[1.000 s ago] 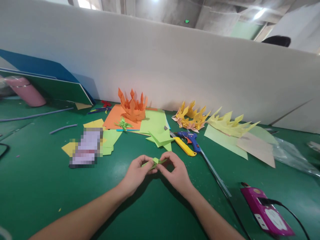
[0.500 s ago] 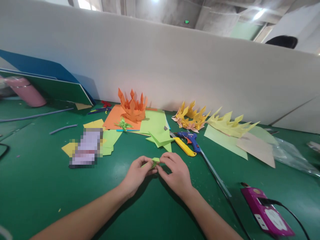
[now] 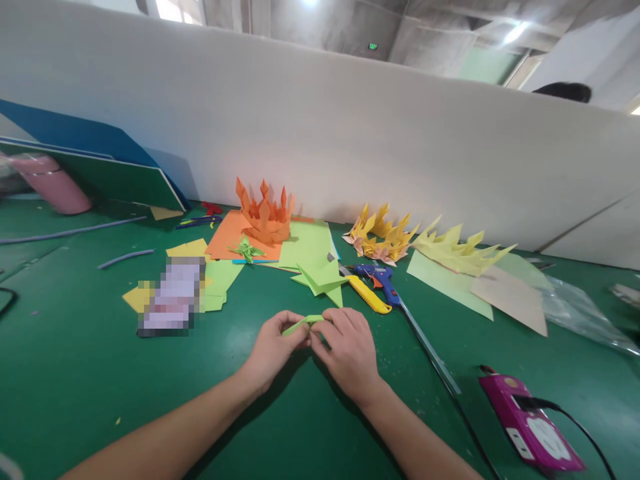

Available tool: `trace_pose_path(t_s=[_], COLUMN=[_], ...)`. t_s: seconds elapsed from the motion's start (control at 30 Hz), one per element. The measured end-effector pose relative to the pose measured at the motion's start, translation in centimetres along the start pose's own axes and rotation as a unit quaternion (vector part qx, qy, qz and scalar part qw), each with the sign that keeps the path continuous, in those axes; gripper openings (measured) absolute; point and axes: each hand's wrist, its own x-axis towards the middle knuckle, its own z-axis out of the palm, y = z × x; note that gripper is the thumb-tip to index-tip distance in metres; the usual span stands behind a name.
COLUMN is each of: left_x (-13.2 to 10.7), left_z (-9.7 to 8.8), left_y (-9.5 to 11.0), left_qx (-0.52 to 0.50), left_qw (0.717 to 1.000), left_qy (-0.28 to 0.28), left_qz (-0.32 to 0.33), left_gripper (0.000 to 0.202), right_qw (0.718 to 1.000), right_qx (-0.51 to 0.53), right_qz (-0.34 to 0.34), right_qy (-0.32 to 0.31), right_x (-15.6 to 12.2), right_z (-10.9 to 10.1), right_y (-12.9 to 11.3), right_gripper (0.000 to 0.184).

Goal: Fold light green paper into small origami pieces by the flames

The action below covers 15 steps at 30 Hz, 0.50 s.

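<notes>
Left hand: left hand (image 3: 273,347) low over the surface, fingertips pinched on the near end of a folded green paper piece (image 3: 303,323).
Right hand: right hand (image 3: 350,353) just beside the left, fingers curled and gripping the other end of the same piece; the two hands almost touch.
Held piece: a slim light-green fold, held between both hands just above the surface, front centre.
Surface: dark green surface (image 3: 75,373), matt, flecked with small paper scraps.
Behind the hands: a light-green star fold (image 3: 320,279) on loose green sheets; just right of it a yellow utility knife (image 3: 369,293) and a blue glue gun (image 3: 380,277), lying side by side.
Farther back: an orange paper crown (image 3: 265,217) standing on an orange sheet, with a small green paper figure (image 3: 247,249) in front of it; to the right, yellow spiky folds (image 3: 383,237) and pale yellow ones (image 3: 457,250) on flat sheets.
Left side: a pixelated flat object (image 3: 173,297) on yellow paper; a pink cup (image 3: 53,187) lying tilted at the far left; blue and green boards (image 3: 100,167) leaning on the partition.
Right side: a magenta device (image 3: 530,423) with a black cable plugged in, near the edge; clear plastic film (image 3: 580,310) beyond it.
Room: a white partition (image 3: 320,133) runs along the back of the surface — bare concrete ceiling and strip lights above it; the dark top of another person's head (image 3: 563,91) shows over the partition's edge.
</notes>
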Motion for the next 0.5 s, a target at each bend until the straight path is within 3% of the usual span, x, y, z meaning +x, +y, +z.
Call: trace_pose_path(t_s=[0.27,0.5], left_x=[-0.07,0.08], left_z=[0.05,-0.04], left_y=[0.28,0.54], left_qx=[-0.032,-0.055], left_qw=[0.999,0.997], left_qy=[0.031,0.044], left_qz=[0.010,0.020], left_gripper=[0.030,0.038], right_qw=[0.999,0.985], right_qx=[0.038,0.126], right_qz=[-0.009,0.085], right_qy=[0.012,0.079], right_x=[0.10,-0.04], right_z=[-0.31,-0.81], right_y=[0.14,0.45], right_gripper=[0.017,0.013])
